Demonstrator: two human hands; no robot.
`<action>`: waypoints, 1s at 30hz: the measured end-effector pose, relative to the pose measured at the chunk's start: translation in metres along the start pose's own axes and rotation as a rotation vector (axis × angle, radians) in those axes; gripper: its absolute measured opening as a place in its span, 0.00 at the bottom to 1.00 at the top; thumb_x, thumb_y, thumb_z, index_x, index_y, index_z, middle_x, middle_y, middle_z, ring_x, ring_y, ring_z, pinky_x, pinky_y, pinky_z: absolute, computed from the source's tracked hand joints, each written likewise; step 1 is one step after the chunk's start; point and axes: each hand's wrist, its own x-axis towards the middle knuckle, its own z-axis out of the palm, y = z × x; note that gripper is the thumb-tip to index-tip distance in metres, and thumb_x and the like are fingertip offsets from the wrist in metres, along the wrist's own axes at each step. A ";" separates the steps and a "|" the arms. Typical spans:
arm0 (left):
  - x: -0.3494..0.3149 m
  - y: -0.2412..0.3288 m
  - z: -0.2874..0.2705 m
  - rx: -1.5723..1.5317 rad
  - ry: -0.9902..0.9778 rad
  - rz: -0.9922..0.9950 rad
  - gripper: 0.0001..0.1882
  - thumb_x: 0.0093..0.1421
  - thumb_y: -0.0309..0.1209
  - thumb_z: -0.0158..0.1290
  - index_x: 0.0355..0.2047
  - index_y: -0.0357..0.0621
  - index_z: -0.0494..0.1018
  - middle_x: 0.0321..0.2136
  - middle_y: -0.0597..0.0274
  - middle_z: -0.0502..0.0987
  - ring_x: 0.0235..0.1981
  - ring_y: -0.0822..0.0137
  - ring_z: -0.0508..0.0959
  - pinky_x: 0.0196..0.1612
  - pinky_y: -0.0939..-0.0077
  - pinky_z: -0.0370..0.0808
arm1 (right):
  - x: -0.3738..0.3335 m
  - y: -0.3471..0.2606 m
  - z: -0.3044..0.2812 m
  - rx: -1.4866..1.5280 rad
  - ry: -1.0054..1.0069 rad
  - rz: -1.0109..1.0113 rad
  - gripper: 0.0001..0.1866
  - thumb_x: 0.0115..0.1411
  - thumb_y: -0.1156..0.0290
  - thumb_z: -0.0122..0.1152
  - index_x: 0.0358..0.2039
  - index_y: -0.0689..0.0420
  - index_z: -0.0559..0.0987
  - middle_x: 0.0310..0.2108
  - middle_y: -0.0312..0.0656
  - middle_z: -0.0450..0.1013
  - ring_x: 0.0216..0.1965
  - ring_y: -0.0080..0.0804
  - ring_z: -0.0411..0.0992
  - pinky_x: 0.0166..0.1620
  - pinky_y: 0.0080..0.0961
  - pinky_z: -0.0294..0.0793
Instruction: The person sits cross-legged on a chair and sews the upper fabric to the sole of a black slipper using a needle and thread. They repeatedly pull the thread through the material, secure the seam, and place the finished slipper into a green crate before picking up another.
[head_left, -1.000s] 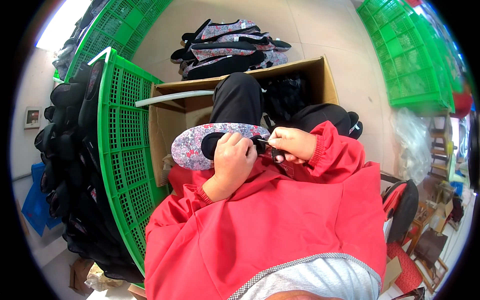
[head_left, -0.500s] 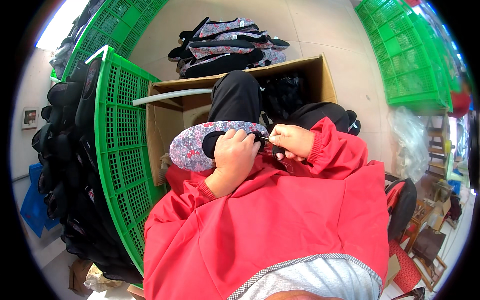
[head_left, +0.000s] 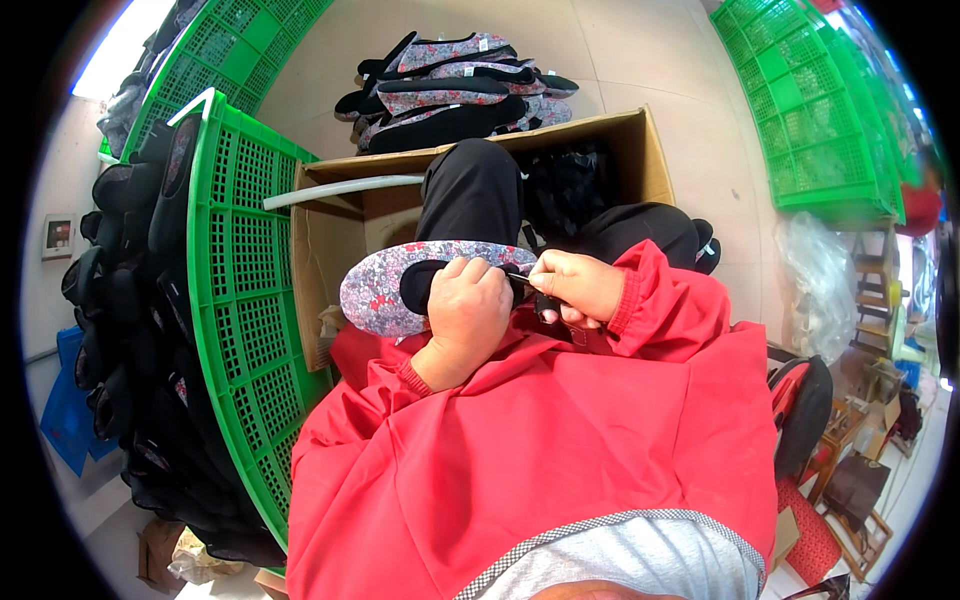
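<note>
A floral grey, white and red slipper (head_left: 375, 290) with a black lining lies across my lap, its rounded toe pointing left. My left hand (head_left: 467, 310) is closed over the slipper's opening, fingers curled on the black edge. At the slipper's right end, my right hand (head_left: 578, 287) grips a small black-handled tool (head_left: 546, 303). Its thin metal tip points left at the slipper's rim, close to my left fingers. Whether the tip touches the fabric is hidden, and I cannot make out the tool's exact kind.
Beyond my knees stands an open cardboard box (head_left: 655, 160) with black items inside. A pile of similar slippers (head_left: 445, 95) lies past it. A green crate (head_left: 235, 290) and many black slippers (head_left: 140, 330) line the left; another green crate (head_left: 800, 110) stands far right.
My right hand has shifted slightly, and the tool in it has tilted. My left hand stays on the slipper, a little farther left.
</note>
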 end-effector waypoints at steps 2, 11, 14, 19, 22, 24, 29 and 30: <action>-0.001 0.000 0.000 -0.006 0.004 -0.001 0.07 0.45 0.24 0.59 0.17 0.44 0.70 0.19 0.60 0.69 0.24 0.57 0.71 0.29 0.64 0.69 | -0.001 -0.003 0.002 -0.037 0.030 0.019 0.10 0.70 0.61 0.45 0.41 0.54 0.68 0.24 0.34 0.71 0.15 0.13 0.59 0.16 0.14 0.59; -0.003 0.002 -0.005 -0.074 -0.015 -0.031 0.07 0.45 0.24 0.60 0.17 0.44 0.72 0.19 0.59 0.70 0.23 0.56 0.71 0.30 0.64 0.70 | -0.002 -0.003 0.003 -0.184 0.143 0.008 0.11 0.67 0.62 0.48 0.39 0.58 0.70 0.22 0.37 0.73 0.15 0.19 0.64 0.17 0.21 0.63; -0.003 0.004 -0.005 -0.083 -0.022 -0.047 0.06 0.45 0.24 0.60 0.18 0.44 0.73 0.20 0.59 0.70 0.24 0.57 0.71 0.30 0.64 0.70 | -0.003 -0.002 0.003 -0.189 0.172 0.009 0.11 0.67 0.62 0.49 0.38 0.59 0.70 0.21 0.39 0.73 0.14 0.22 0.65 0.17 0.24 0.64; -0.004 0.007 -0.010 -0.023 -0.084 -0.009 0.07 0.45 0.26 0.62 0.25 0.42 0.76 0.24 0.61 0.72 0.30 0.58 0.73 0.37 0.67 0.71 | -0.005 0.000 0.002 -0.218 0.210 0.010 0.12 0.67 0.62 0.49 0.38 0.59 0.70 0.21 0.39 0.74 0.15 0.23 0.66 0.18 0.24 0.64; -0.004 0.007 -0.010 -0.011 -0.092 0.012 0.13 0.45 0.27 0.63 0.32 0.40 0.76 0.30 0.60 0.72 0.36 0.59 0.73 0.43 0.68 0.71 | -0.005 0.000 0.001 -0.238 0.226 0.026 0.12 0.67 0.62 0.47 0.39 0.58 0.70 0.22 0.37 0.74 0.15 0.21 0.65 0.18 0.22 0.64; -0.004 0.008 -0.010 -0.017 -0.107 -0.004 0.16 0.44 0.28 0.64 0.35 0.38 0.76 0.33 0.59 0.73 0.40 0.58 0.73 0.47 0.68 0.71 | -0.007 -0.003 0.001 -0.242 0.225 0.066 0.10 0.68 0.63 0.46 0.40 0.56 0.70 0.23 0.35 0.74 0.15 0.18 0.63 0.17 0.18 0.63; 0.000 0.012 -0.012 -0.020 -0.139 -0.057 0.21 0.42 0.26 0.65 0.38 0.37 0.75 0.39 0.55 0.73 0.45 0.54 0.72 0.50 0.66 0.70 | -0.003 0.002 0.001 -0.194 0.230 0.052 0.11 0.68 0.63 0.45 0.41 0.57 0.70 0.23 0.35 0.73 0.14 0.18 0.61 0.16 0.18 0.61; 0.001 0.012 -0.012 -0.024 -0.150 -0.063 0.21 0.42 0.26 0.65 0.39 0.37 0.74 0.39 0.55 0.73 0.45 0.54 0.72 0.50 0.65 0.70 | -0.002 0.004 0.001 -0.179 0.232 0.041 0.11 0.69 0.63 0.45 0.41 0.57 0.69 0.23 0.35 0.73 0.14 0.18 0.61 0.16 0.17 0.61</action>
